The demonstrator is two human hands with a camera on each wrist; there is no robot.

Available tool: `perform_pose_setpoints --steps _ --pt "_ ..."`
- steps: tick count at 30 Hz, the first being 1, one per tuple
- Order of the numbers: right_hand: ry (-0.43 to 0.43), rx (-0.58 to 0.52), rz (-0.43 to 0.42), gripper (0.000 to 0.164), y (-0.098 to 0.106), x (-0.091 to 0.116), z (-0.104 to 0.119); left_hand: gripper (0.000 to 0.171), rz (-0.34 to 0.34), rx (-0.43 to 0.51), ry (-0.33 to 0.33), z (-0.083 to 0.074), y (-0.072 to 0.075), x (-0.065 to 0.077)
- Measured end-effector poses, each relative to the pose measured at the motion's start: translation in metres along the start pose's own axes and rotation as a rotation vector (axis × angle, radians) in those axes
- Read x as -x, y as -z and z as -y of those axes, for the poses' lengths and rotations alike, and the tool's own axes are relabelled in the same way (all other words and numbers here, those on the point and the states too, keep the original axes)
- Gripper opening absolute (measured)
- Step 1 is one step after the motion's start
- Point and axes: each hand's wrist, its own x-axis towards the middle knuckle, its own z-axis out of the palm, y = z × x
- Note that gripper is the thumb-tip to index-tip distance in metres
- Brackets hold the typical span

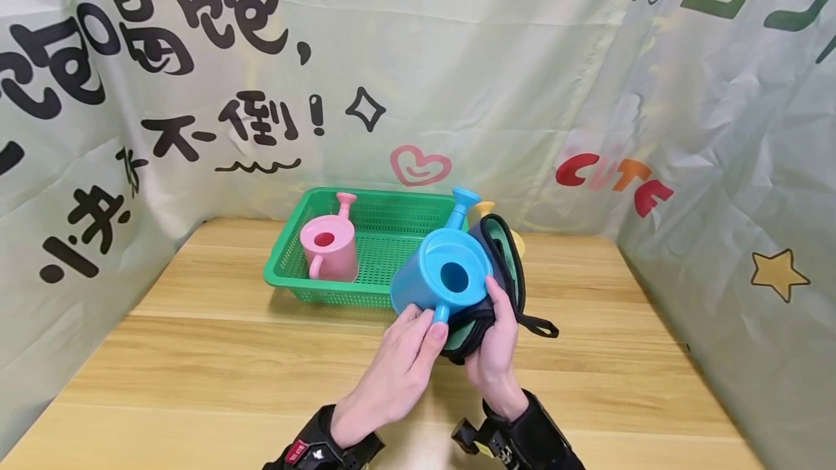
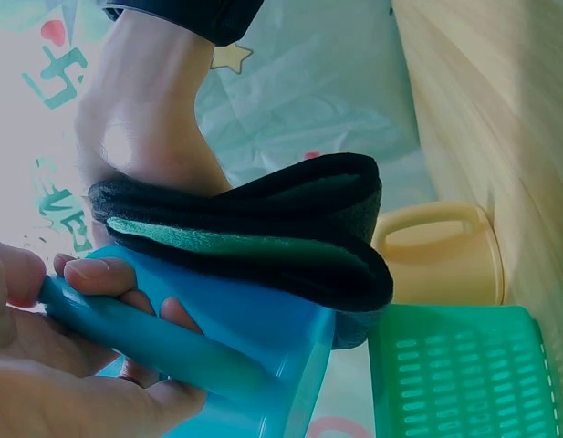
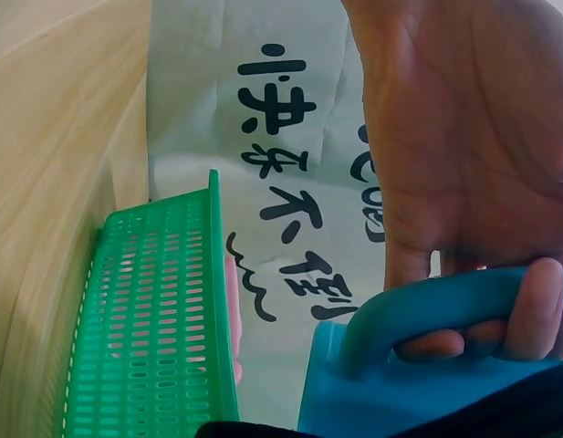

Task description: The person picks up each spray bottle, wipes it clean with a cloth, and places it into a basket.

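Observation:
A blue watering can (image 1: 418,289) is held up over the table in front of the green basket, its spout pointing away and its top opening toward me. My left hand (image 1: 401,361) grips the can's handle; in the left wrist view the fingers wrap round the blue handle (image 2: 153,338). Against the can's right side, my right hand (image 1: 498,347) holds a folded dark cloth (image 1: 506,260) with black edging, a green inner face and a hanging loop (image 1: 538,325). The cloth hides part of the right fingers, while the thumb reaches the can's top rim.
Behind the can stands a green perforated basket (image 1: 281,260), with a pink watering can (image 1: 336,252) in its left part. A yellow watering can (image 2: 441,274) is to the basket's right, mostly hidden in the head view. Printed fabric walls (image 1: 457,56) enclose the wooden table (image 1: 228,368).

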Motion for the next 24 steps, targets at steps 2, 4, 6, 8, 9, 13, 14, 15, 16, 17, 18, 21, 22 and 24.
perform_pose_setpoints --steps 2,4,6,8,9,13,14,15,16,17,18,21,22,24 --pt "0.002 0.004 0.003 0.049 0.0001 0.0002 0.0002 0.025 0.000 0.001 0.001 0.0000 0.0001 0.0002" --pt "0.006 0.011 0.006 0.050 0.0005 0.0005 -0.0001 0.025 0.001 0.001 0.002 -0.0001 0.0002 0.0002" --pt "0.011 0.010 0.002 0.050 0.0004 0.0010 -0.0005 0.025 0.002 0.003 0.003 -0.0003 0.0003 0.0003" --pt "0.016 0.016 0.000 0.050 0.0004 0.0016 -0.0010 0.025 0.003 0.005 0.005 -0.0005 0.0003 0.0003" --pt "0.018 0.019 0.000 0.050 0.0003 0.0018 -0.0012 0.025 0.003 0.006 0.005 -0.0005 0.0003 0.0003" --pt "0.019 0.020 -0.002 0.050 -0.0002 0.0028 -0.0023 0.024 0.005 0.009 0.008 -0.0005 0.0003 0.0009" --pt "0.015 0.019 -0.004 0.049 -0.0003 0.0030 -0.0027 0.024 0.005 0.009 0.009 -0.0004 0.0003 0.0010" --pt "0.012 0.018 -0.005 0.049 -0.0007 0.0033 -0.0028 0.025 0.004 0.009 0.010 -0.0004 0.0003 0.0012" --pt "0.008 0.019 -0.009 0.049 -0.0008 0.0035 -0.0032 0.025 0.004 0.009 0.011 -0.0004 0.0003 0.0013" --pt "0.004 0.021 -0.013 0.049 -0.0009 0.0038 -0.0035 0.025 0.003 0.009 0.012 -0.0003 0.0002 0.0014" --pt "0.001 0.020 -0.018 0.049 -0.0011 0.0040 -0.0037 0.025 0.003 0.009 0.012 -0.0001 0.0001 0.0016" --pt "-0.004 0.023 -0.031 0.048 -0.0018 0.0043 -0.0039 0.026 0.001 0.005 0.015 -0.0001 0.0000 0.0018" --pt "-0.005 0.022 -0.035 0.048 -0.0019 0.0044 -0.0040 0.026 0.000 0.005 0.015 -0.0002 -0.0001 0.0019" --pt "-0.006 0.022 -0.039 0.048 -0.0023 0.0046 -0.0039 0.026 -0.003 0.004 0.014 -0.0002 0.0000 0.0022"
